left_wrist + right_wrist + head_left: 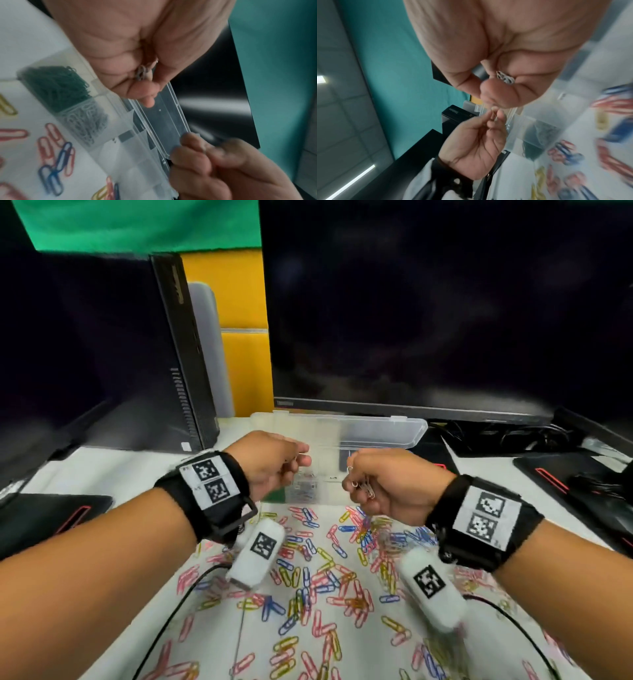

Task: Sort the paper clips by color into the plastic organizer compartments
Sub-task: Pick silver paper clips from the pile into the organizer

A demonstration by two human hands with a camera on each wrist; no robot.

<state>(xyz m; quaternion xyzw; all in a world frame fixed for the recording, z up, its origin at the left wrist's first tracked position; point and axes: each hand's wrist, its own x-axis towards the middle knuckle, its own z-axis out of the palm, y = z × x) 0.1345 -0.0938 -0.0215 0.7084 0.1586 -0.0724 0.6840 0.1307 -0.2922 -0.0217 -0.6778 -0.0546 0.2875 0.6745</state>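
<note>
The clear plastic organizer lies open at the back of the desk, its lid folded away from me. In the left wrist view one compartment holds green clips and the one beside it silver clips. My left hand hovers over the organizer and pinches a few silver clips in curled fingers. My right hand, close beside it, grips a bunch of silver clips. Loose pink, blue and yellow clips cover the white desk in front of the organizer.
A large dark monitor stands right behind the organizer, a black mini PC to its left. Black pads lie at both sides of the desk, with cables at the right. Thin black wires cross the clip pile.
</note>
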